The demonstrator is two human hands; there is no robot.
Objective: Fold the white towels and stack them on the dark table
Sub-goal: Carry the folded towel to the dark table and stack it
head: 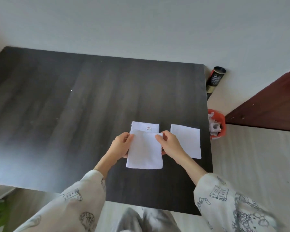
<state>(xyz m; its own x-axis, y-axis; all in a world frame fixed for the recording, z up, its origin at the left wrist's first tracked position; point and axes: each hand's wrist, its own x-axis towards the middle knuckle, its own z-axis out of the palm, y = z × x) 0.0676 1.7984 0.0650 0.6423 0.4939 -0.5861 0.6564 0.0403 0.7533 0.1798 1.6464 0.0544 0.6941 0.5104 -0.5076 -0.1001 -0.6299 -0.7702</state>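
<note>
Pinching 1 half-folded white towel (145,151) between our left hand (121,144) and right hand (170,144): top corners gripped, long axis running away from us, both hands equally near.

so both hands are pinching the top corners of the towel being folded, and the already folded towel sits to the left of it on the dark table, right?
Not quite. The head view shows the folded towel lying to the right of the towel being folded, not the left. The rest holds: the left hand and right hand each pinch a top corner of it, and both towels are on the dark table.
</note>
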